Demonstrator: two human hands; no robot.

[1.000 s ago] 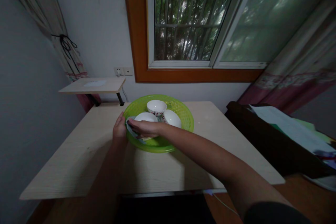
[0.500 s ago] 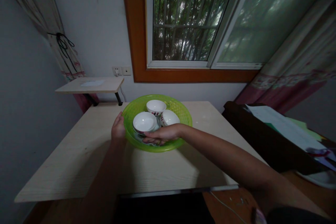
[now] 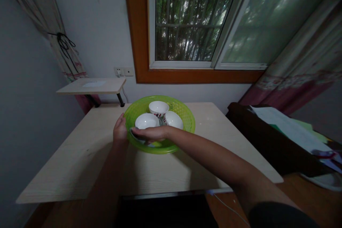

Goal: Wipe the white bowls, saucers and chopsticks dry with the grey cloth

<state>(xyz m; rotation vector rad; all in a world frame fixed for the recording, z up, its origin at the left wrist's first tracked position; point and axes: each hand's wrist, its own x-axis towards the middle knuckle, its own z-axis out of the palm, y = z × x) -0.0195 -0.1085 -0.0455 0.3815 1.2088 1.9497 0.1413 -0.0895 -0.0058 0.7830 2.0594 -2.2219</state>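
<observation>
A round green plastic basket stands on the pale wooden table. Inside it are a white bowl at front left, another white bowl with a dark and red pattern at the back, and a third bowl tilted at the right. My left hand grips the basket's left side at the rim. Reaching across from the right, my right hand is inside the basket in front of the front-left bowl. Its fingers are closed around something pale and greyish, mostly hidden under the hand, whose kind I cannot tell.
A small raised shelf with a paper on it stands at the table's back left. Behind the table are a wall socket and a wood-framed window. Papers lie on dark furniture at the right.
My right hand has moved left along the front inside of the basket, toward its left wall. My left hand, the basket and the bowls stay where they were.
</observation>
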